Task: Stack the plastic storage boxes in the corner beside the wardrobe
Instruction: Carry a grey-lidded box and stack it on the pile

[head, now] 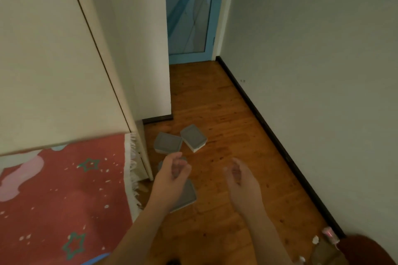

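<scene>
Counting what is lying around my two empty hands

I am seeing four grey-lidded plastic boxes: two just beyond my left hand, the far-left box touching the far-right box; one box peeking out behind that hand; one box showing under its wrist. My right hand is making two hands. One wardrobe, one rug.

Head-high view, angled down, forward.

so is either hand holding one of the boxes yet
No. The left hand and right hand hover with loosely curled fingers, holding nothing; the grey-lidded boxes lie on the floor.
</scene>
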